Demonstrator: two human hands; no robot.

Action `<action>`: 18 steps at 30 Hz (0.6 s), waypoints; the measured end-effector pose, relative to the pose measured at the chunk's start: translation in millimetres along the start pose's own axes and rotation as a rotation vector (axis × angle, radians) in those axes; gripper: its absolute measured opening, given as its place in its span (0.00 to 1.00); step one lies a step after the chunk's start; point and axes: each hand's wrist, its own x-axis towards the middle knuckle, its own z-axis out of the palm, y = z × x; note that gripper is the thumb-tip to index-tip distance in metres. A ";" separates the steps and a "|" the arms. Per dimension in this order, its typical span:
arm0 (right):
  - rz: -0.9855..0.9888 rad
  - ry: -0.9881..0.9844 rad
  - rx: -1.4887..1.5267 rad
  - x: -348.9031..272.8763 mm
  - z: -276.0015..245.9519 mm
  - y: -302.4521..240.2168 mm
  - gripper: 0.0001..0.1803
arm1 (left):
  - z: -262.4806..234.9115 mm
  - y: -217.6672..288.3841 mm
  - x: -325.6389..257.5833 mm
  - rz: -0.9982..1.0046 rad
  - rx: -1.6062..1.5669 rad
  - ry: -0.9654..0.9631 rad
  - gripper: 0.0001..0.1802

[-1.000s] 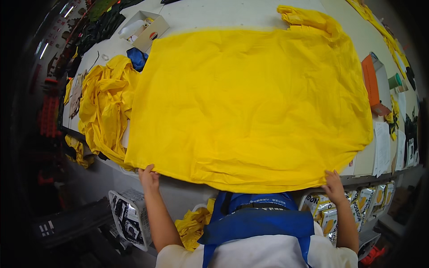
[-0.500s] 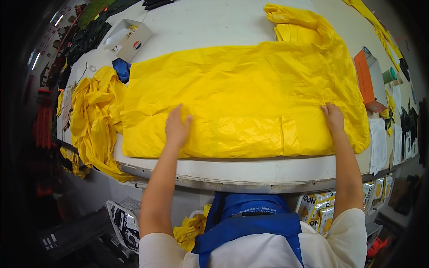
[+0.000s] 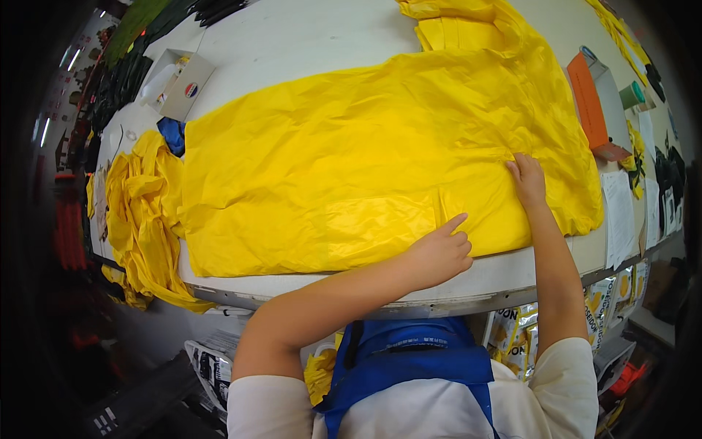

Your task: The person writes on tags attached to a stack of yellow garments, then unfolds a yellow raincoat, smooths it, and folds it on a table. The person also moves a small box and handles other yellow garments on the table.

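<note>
Left hand [image 3: 441, 252] has slid in from the far left of the sheet, where we had it half a second ago, to the middle of the near edge; it now rests on the yellow plastic sheet [image 3: 365, 161] with the forefinger stretched out along a small upright crease and the other fingers curled under, clamped on nothing. Our right hand [image 3: 528, 181] has moved less: it lies flat, fingers together, pressing the sheet further up and toward its right end, also gripping nothing. The two hands, well apart before, are now near each other.

The sheet lies spread on the white bench [image 3: 307, 44], reaching from under our hands away to the far side, most of it to the left of both hands. Its long axis runs left to right across the bench, rising a little toward the right, and a folded, bunched part [image 3: 461, 22] points off at the far right corner.

At the bench's left end a heap of crumpled yellow sheets [image 3: 142, 219] hangs over the edge, just beside the spread one. An open cardboard box [image 3: 179, 84] sits beyond it, and an orange folder [image 3: 589, 110] lies to the right.
</note>
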 end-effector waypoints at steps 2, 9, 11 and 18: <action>-0.023 0.037 -0.010 -1.9 2.6 -0.7 0.13 | -5.3 2.1 -4.6 -0.016 -0.088 0.043 0.05; -0.034 -0.007 -0.057 1.2 5.8 6.6 0.13 | -29.6 -46.2 -7.5 -0.183 -0.376 0.033 0.05; -0.040 0.010 -0.040 3.2 6.5 6.8 0.13 | -38.6 -60.0 -9.4 -0.248 -0.427 0.000 0.05; 0.005 -0.025 -0.083 -0.5 8.5 10.9 0.15 | -41.2 -13.4 -37.7 -0.843 -0.519 0.007 0.10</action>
